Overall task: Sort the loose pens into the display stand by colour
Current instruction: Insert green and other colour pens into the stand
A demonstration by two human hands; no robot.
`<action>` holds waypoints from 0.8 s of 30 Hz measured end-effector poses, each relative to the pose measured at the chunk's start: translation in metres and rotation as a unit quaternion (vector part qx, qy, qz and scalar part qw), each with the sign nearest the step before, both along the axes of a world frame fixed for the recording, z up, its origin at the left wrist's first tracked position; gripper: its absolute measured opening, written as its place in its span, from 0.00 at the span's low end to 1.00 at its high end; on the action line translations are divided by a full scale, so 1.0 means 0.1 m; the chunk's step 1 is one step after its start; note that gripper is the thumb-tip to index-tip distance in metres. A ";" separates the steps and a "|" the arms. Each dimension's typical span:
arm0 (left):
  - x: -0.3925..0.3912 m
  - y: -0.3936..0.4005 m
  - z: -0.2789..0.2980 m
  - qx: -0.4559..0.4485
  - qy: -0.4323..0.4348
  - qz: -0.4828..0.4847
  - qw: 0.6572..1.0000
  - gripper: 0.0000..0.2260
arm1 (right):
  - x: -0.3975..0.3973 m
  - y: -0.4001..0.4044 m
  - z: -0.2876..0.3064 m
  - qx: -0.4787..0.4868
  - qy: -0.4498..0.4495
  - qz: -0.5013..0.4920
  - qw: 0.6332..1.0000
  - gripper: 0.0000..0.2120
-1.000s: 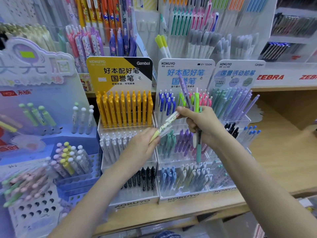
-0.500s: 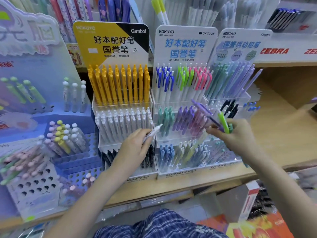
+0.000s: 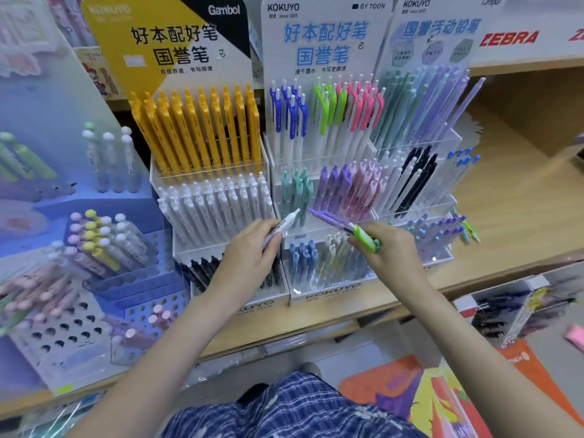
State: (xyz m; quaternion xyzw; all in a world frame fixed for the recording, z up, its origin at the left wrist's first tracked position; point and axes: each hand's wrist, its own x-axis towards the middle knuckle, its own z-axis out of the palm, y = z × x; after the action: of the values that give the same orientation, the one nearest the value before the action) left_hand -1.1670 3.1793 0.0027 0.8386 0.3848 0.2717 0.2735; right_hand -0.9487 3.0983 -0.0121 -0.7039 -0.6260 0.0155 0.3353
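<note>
Two hands are loaded: left hand (image 3: 249, 248) pinches a white pen (image 3: 282, 226), right hand (image 3: 390, 248) grips a mixed bundle (image 3: 347, 227); crowded pens could slip into the wrong display stand (image 3: 328, 292) slot.

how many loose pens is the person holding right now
3 that I can make out: a white pen in the left hand; a purple pen and a green pen in the right hand, which may hide more.

Lower barrels of the pens gripped in the right hand (image 3: 387, 248) are hidden within the fist; the left hand (image 3: 249, 251) covers most of its white pen (image 3: 282, 224). Black pens (image 3: 202, 270) partly hidden behind the left wrist; left-edge stands blurred
</note>
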 end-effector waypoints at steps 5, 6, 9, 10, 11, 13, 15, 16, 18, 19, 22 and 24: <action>-0.01 -0.01 0.01 -0.002 -0.002 -0.002 1.000 0.13 | 0.06 -0.06 -0.04 -0.021 -0.034 0.017 0.999 0.05; -0.01 -0.01 0.00 -0.002 -0.002 -0.002 1.000 0.13 | 0.08 -0.06 -0.05 -0.023 -0.029 0.017 0.999 0.05; 0.01 0.00 0.00 -0.008 -0.002 0.004 1.000 0.13 | 0.10 0.01 -0.10 -0.085 -0.068 0.018 0.994 0.04; 0.02 0.00 0.00 -0.011 -0.004 0.005 1.000 0.13 | 0.10 0.03 -0.11 -0.111 -0.093 0.017 0.989 0.03; 0.03 0.00 0.00 -0.014 -0.006 0.005 1.000 0.13 | 0.10 0.05 -0.12 -0.136 -0.111 0.017 0.984 0.05; 0.04 -0.01 -0.02 -0.016 -0.009 0.004 1.000 0.13 | 0.08 0.09 -0.11 -0.157 -0.133 0.018 0.978 0.08; 0.05 -0.02 -0.03 -0.017 -0.010 0.004 1.000 0.13 | 0.04 0.16 -0.08 -0.170 -0.151 0.016 0.974 0.08; 0.05 -0.03 -0.04 -0.018 -0.011 0.004 1.000 0.13 | 0.02 0.19 -0.07 -0.188 -0.150 0.014 0.971 0.09; 0.05 -0.04 -0.05 -0.023 -0.012 0.006 1.000 0.13 | -0.01 0.24 -0.04 -0.227 -0.154 0.007 0.962 0.12; 0.05 -0.04 -0.05 -0.027 -0.011 0.006 1.000 0.13 | -0.01 0.26 -0.01 -0.240 -0.155 0.008 0.958 0.13; 0.05 -0.04 -0.04 -0.056 -0.021 0.010 0.998 0.13 | 0.00 0.27 0.03 -0.258 -0.136 0.030 0.956 0.14; 0.06 -0.04 -0.01 -0.114 -0.046 0.016 0.992 0.12 | -0.01 0.28 0.04 -0.268 -0.129 0.042 0.954 0.14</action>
State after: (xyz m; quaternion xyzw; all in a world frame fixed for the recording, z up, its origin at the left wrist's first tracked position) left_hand -1.1614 3.1756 0.0013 0.7827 0.4134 0.2684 0.3800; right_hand -0.9493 3.1260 -0.0081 -0.7371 -0.6657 0.1053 0.0497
